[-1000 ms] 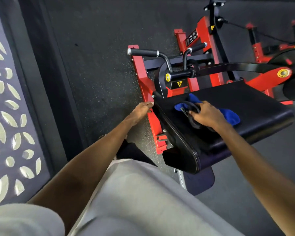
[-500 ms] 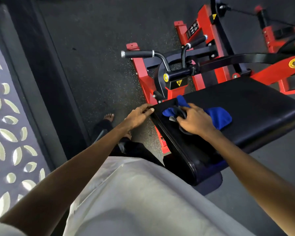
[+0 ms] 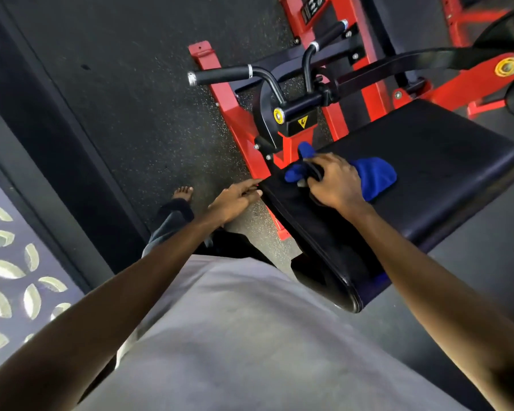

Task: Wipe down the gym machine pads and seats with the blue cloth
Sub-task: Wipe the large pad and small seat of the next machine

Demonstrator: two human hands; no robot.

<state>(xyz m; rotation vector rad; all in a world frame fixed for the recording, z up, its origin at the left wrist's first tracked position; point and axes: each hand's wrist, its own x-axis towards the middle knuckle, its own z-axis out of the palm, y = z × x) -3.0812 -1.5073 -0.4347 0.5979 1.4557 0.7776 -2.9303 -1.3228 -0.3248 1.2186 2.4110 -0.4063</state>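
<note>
While the right hand (image 3: 336, 182) rests on the blue cloth (image 3: 376, 176), its fingers curl round the bunched front of it and grip it against the black pad (image 3: 442, 161). The cloth lies on the pad's top near the left corner, one tip poking past the fingers toward the red frame (image 3: 229, 99), the rest spread out to the right of the hand. A dark strap-like thing (image 3: 315, 173) sits under the same fingers; what it is I cannot tell. The left hand (image 3: 235, 200) reaches to the pad's corner with fingers nearly straight and close together, the tips touching the edge and holding nothing. Beyond the pad a black handle (image 3: 220, 76) juts leftward from the frame. A bare foot (image 3: 183, 192) stands on the dark speckled floor (image 3: 131, 99) beside the machine, and a grey shirt (image 3: 250, 336) fills the lower part of the view. A wall panel (image 3: 6, 277) with leaf-shaped cut-outs is at far left.
</note>
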